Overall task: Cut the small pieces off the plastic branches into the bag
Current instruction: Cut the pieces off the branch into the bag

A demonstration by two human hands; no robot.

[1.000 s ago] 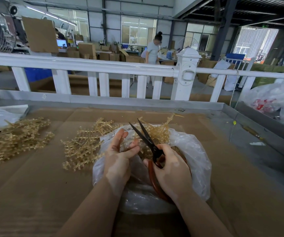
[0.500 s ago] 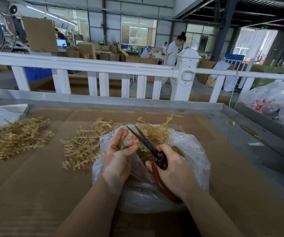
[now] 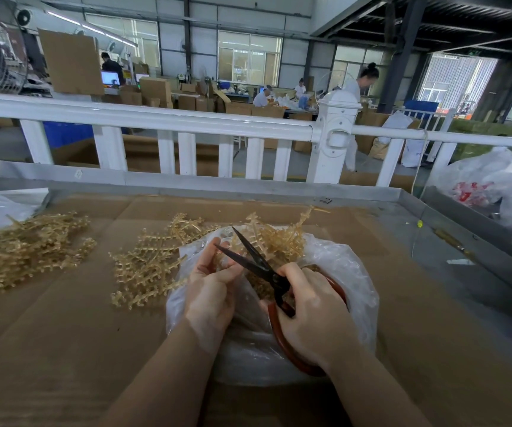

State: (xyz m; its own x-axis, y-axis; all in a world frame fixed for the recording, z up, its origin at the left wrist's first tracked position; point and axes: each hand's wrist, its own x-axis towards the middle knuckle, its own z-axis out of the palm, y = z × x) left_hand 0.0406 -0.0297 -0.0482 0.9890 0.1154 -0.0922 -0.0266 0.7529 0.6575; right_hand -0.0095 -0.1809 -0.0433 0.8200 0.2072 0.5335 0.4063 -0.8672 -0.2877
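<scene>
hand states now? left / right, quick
Left hand: closed, pinching a plastic branch over the bag.
Right hand: closed on the scissors handles; blades open.

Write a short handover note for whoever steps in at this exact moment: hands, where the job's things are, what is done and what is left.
Left hand: holds a plastic branch over the open bag, fingertips right by the blades.
Right hand: grip on the red-handled scissors, blades apart, pointing away over the bag.
Done: cut pieces already lie in the bag.
Left: the branch in hand, a pile of branches just left of the bag, and a second pile at the far left of the cardboard-covered table. Whether either pile is already trimmed cannot be told.
</scene>
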